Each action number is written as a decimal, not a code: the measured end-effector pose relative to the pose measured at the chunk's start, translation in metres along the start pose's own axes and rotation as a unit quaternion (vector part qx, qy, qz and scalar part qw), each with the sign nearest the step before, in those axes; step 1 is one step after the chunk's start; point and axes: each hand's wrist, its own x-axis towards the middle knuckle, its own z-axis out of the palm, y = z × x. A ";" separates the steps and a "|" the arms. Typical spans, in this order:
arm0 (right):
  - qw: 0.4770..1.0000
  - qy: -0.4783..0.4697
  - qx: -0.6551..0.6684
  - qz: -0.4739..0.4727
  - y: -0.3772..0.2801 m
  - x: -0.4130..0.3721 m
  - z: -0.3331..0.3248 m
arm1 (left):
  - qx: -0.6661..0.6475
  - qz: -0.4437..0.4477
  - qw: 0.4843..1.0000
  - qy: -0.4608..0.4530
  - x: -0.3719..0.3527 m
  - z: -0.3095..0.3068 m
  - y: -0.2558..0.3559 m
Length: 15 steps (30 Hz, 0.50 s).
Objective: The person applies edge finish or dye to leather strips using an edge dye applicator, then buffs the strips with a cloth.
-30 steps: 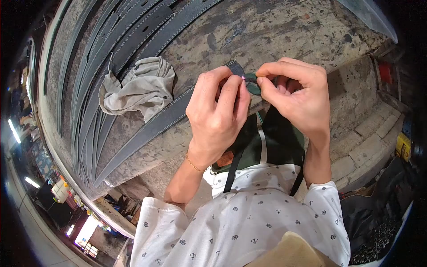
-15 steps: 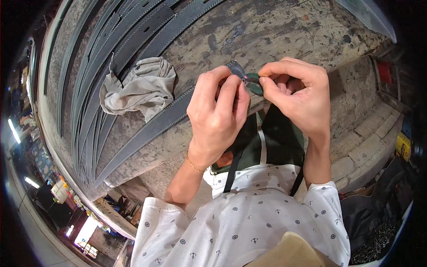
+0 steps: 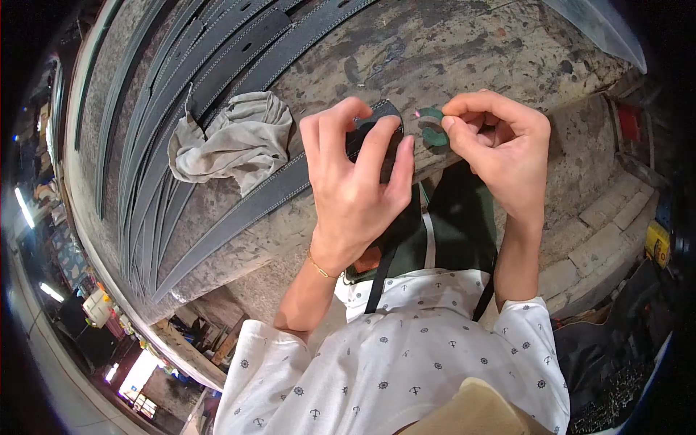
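My left hand [image 3: 357,177] is over the end of a dark grey strap [image 3: 254,206] with pale stitching, its fingers spread and curved above the strap tip. My right hand [image 3: 500,148] pinches a small green C-shaped piece [image 3: 433,135] between thumb and index finger, just right of the strap end. A small pink spot shows at the upper left end of the green piece. Left of my left hand, a crumpled grey cloth [image 3: 232,145] lies over several other stitched straps [image 3: 217,58].
The straps lie on a stained worktop [image 3: 464,43]. Clear plastic [image 3: 605,29] hangs over its top right part. Brickwork [image 3: 598,250] and a yellow object [image 3: 657,243] are at the right. A dark apron [image 3: 464,232] covers my lap.
My left hand has opened from its pinch at the strap end. My right hand has moved slightly right with the green piece, which is now apart from the strap.
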 end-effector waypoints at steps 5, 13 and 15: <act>1.000 -0.002 0.003 0.006 0.000 0.000 0.000 | 0.005 0.018 1.000 -0.005 -0.002 0.003 -0.002; 0.999 -0.012 -0.046 -0.009 0.000 0.000 0.003 | 0.012 0.031 0.999 -0.011 0.000 0.004 -0.003; 0.998 -0.017 -0.061 -0.014 -0.001 0.000 0.004 | 0.002 0.033 0.999 -0.013 0.000 0.004 -0.004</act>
